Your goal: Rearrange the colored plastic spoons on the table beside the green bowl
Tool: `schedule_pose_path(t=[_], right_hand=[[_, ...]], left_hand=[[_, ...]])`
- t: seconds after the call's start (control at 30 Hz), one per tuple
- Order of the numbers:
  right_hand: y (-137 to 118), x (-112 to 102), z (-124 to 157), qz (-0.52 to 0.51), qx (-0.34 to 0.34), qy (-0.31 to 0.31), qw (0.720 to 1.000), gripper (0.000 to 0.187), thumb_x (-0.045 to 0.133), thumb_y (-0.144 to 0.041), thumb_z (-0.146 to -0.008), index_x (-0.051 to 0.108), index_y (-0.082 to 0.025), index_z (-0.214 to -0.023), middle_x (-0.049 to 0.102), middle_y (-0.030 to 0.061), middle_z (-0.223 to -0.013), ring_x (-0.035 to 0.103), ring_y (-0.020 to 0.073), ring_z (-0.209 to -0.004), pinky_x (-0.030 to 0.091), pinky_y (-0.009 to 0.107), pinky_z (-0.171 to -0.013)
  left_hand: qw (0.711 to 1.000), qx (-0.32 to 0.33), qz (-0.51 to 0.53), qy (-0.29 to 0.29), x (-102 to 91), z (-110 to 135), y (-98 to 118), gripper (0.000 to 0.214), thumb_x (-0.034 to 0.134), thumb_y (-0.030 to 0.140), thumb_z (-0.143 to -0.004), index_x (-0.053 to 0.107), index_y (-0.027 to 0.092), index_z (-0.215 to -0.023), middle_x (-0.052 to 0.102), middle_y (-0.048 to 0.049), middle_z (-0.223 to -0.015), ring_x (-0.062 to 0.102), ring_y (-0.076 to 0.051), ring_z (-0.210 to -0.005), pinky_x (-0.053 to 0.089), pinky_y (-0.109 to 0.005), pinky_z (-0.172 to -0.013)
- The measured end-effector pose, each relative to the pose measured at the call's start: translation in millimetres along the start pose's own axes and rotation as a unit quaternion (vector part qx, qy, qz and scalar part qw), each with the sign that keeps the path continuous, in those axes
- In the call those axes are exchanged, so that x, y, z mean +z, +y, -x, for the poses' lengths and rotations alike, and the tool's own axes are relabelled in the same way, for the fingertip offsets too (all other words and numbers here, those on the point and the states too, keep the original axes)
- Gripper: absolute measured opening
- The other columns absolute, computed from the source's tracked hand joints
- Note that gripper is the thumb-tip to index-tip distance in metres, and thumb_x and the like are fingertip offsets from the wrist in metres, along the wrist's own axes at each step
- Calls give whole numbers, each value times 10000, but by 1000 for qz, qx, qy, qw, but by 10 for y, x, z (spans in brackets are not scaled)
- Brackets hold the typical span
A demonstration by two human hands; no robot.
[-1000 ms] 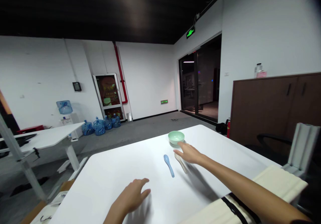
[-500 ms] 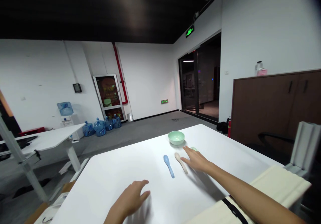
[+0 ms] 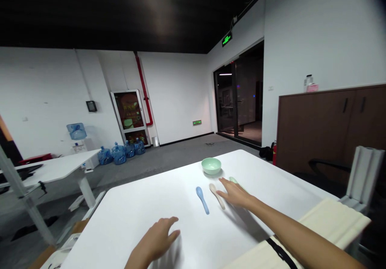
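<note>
On the white table [image 3: 135,204] lie a blue spoon [image 3: 202,200], a beige spoon [image 3: 216,196] and a green spoon [image 3: 233,179]. Behind them a light green bowl [image 3: 211,166] stands upright. My right hand [image 3: 233,191] hovers over the beige and green spoons with fingers apart and nothing in its grasp. It covers part of the green spoon; whether it touches either one I cannot tell. Nearer the front, my left hand [image 3: 159,239] is above the table, thumb and fingers apart, holding nothing. The blue spoon is the closest thing to it.
A cream folded cloth or pad [image 3: 331,224] with a black strap is at the right front edge. Beside it rises a metal post [image 3: 363,180]. A brown cabinet [image 3: 325,128] stands beyond on the right, a second white desk [image 3: 66,164] on the left.
The view has shifted very slightly. A little more of the green spoon shows beside my right hand. Both hands keep nearly the same pose, and the bowl and spoons stay in place.
</note>
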State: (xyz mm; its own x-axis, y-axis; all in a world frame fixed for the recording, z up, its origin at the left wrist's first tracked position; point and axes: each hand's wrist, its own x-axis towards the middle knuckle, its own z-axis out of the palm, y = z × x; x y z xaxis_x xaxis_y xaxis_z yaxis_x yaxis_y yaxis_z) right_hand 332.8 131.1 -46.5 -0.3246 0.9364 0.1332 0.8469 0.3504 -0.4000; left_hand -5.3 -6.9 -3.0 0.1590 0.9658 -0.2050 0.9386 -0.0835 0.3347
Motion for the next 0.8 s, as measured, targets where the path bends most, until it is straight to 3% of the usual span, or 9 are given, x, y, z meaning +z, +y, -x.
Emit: schedule_pose_path(t=[0.43, 0.8], right_hand=[[27, 13, -14, 5, 6, 6, 1000, 702, 404, -574, -892, 388, -138, -1442, 454, 152, -1450, 435, 291, -1313, 331, 366, -1045], [-213, -318, -195, 10, 60, 28, 998, 450, 493, -470, -881, 605, -184, -1210, 661, 116, -1176, 589, 270, -1103, 398, 288, -862]], left_hand=[[1000, 0, -6, 0, 29, -30, -22, 563, 404, 573, -865, 496, 305, -1352, 565, -64, -1344, 520, -260, -1221, 387, -396, -1028], [1000, 5, 10, -8, 35, -46, -38, 554, 421, 572, -862, 503, 311, -1344, 561, -78, -1341, 521, -263, -1217, 384, -416, -1027]])
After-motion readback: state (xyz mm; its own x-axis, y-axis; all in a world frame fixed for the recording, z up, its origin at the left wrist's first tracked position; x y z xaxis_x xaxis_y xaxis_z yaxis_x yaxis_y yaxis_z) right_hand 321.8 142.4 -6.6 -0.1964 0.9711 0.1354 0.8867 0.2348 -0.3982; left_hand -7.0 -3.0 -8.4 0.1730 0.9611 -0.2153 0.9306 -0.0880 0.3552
